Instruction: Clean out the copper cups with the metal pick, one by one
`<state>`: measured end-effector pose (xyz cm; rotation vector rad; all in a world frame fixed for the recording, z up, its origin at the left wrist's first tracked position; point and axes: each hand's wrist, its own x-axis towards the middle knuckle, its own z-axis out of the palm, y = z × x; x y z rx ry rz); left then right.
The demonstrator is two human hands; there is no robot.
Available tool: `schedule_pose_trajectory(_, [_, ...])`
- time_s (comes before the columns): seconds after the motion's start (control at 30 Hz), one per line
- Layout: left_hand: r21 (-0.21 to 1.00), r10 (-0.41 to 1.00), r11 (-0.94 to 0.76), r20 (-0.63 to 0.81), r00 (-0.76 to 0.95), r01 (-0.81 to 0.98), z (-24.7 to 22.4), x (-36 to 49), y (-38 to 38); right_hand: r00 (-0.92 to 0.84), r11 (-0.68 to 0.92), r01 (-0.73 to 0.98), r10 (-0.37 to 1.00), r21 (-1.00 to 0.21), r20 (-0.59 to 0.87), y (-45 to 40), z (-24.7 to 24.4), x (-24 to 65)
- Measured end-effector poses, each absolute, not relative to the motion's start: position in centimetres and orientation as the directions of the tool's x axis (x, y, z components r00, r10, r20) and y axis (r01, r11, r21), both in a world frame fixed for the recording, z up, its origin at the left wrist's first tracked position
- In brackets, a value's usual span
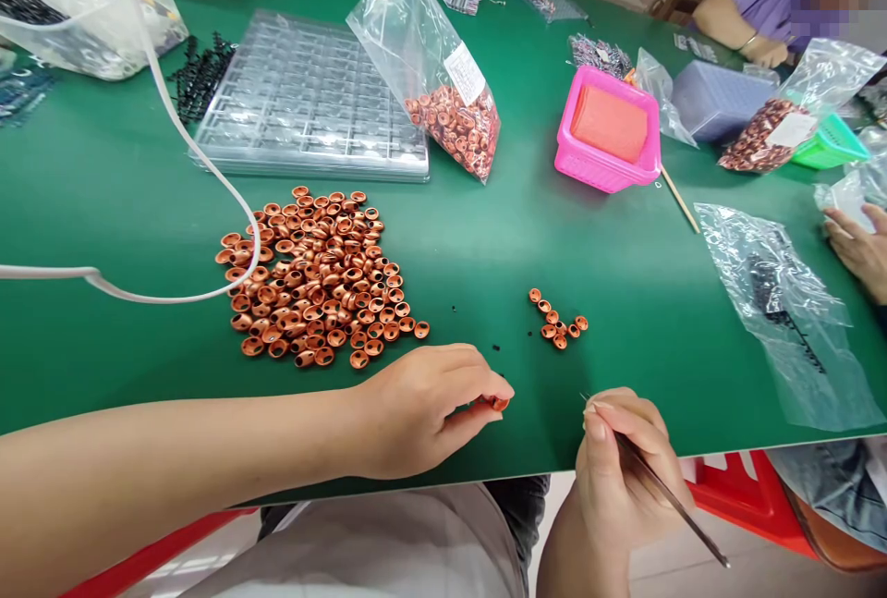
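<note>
Between the thumb and fingers of my left hand (433, 408) is a small copper-coloured cup-shaped part (500, 404), held just over the green table. My right hand (627, 459) grips slim metal tweezers (669, 492) like a pen, their fine tip pointing left towards the left hand. To the left lies a large heap of the same copper-coloured parts (319, 274), each with a hole. A small cluster of these parts (558, 325) sits beyond my right hand. Tiny black bits (496, 347) are scattered between the heap and the cluster.
A white cable (173, 108) loops over the heap. Behind stand clear plastic trays (297, 99), a bag of copper parts (457, 127) and a pink basket (606, 131). A clear bag with black pieces (783, 311) lies right. Other people sit at the right and far side.
</note>
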<state>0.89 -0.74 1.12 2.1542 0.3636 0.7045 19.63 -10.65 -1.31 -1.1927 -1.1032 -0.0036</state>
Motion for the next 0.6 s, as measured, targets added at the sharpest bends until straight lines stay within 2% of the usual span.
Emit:
schedule_pose_trajectory(0.1, [0.749,0.454,-0.656,0.292,0.841,0.094,1.3,0.6,-0.5,0.513,0.439,0.524,0.521,-0.73,0.682,-10.8,-1.2,19.8])
schedule_pose_trajectory(0.3, [0.576,0.455,-0.735,0.028,0.89,0.357,3.1,-0.7,1.4,0.525,0.4,0.496,0.569,-0.771,0.633,-11.1,-1.2,19.7])
schedule_pose_trajectory(0.4, [0.545,0.468,-0.743,0.005,0.884,0.39,3.6,-1.0,2.1,0.555,0.368,0.475,0.58,-0.799,0.597,-11.1,-1.1,19.2])
schedule_pose_trajectory(0.5, [0.574,0.456,-0.735,0.022,0.89,0.362,3.5,-0.8,2.2,0.55,0.349,0.483,0.594,-0.804,0.588,-11.3,-0.9,19.1])
schedule_pose_trajectory(0.6, [0.631,0.452,-0.708,0.059,0.89,0.317,3.3,-0.5,1.9,0.424,0.338,0.533,0.687,-0.776,0.59,-11.7,-0.8,19.4])
